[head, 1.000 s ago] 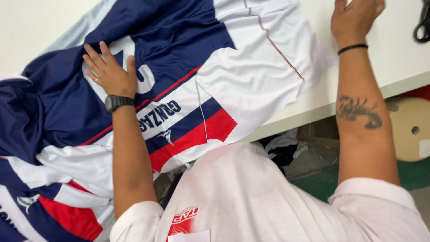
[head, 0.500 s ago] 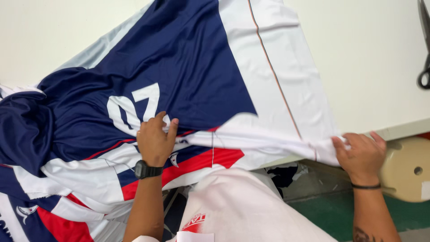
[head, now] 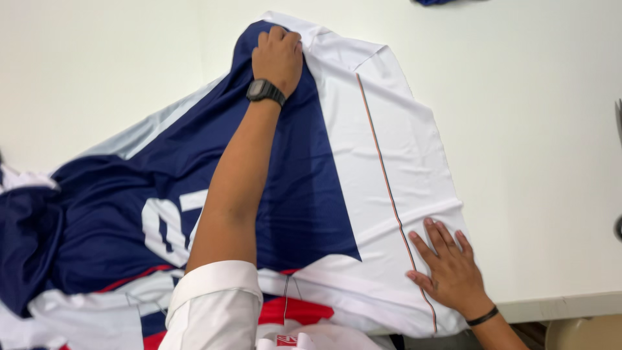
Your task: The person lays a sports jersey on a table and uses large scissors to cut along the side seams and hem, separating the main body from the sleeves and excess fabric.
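Note:
A navy, white and red sports jersey (head: 363, 162) lies spread on a white table (head: 531, 116). My left hand (head: 278, 55), with a black watch on its wrist, is stretched far across the table and closes on the jersey's far edge where navy meets white. My right hand (head: 450, 266), with a black band on the wrist, lies flat with fingers apart on the white panel near the table's front edge, beside a thin red seam line. A white number shows on the navy part, partly hidden by my left arm.
The rest of the jersey is bunched at the left (head: 39, 240). A dark object (head: 617, 116) peeks in at the right edge and a scrap of blue cloth (head: 434, 2) at the top. A tan round thing (head: 583, 334) sits below the table's front edge.
My left hand has moved from the number near me up to the jersey's far edge. My right hand let go of the hem it gripped and now presses flat on the white panel.

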